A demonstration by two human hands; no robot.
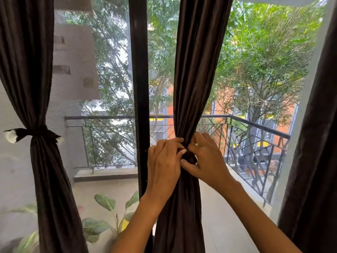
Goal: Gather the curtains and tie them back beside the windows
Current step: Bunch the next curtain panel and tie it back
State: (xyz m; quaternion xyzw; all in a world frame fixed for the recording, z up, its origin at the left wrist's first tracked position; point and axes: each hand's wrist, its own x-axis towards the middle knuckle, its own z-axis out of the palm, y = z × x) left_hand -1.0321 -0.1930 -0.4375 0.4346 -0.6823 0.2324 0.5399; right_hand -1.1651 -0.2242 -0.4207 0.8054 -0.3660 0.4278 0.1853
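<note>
Curtains are partly done: the left curtain (pixel 42 106) already hangs cinched by its tie (pixel 34 134), while the middle curtain (pixel 191 88) is bunched beside the window frame (pixel 140 88), with the left hand (pixel 164 161) and right hand (pixel 206 157) both pinching a dark tie-back (pixel 189 157) at its waist. Judging by this, knotting is underway; next the ends need pulling snug, then the far-right curtain (pixel 313 143) by the balcony railing (pixel 255 143).

We stand in a home: dark curtains (pixel 197 70) at twelve o'clock, balcony railing (pixel 255 136) beyond the window frame (pixel 139 88).
</note>
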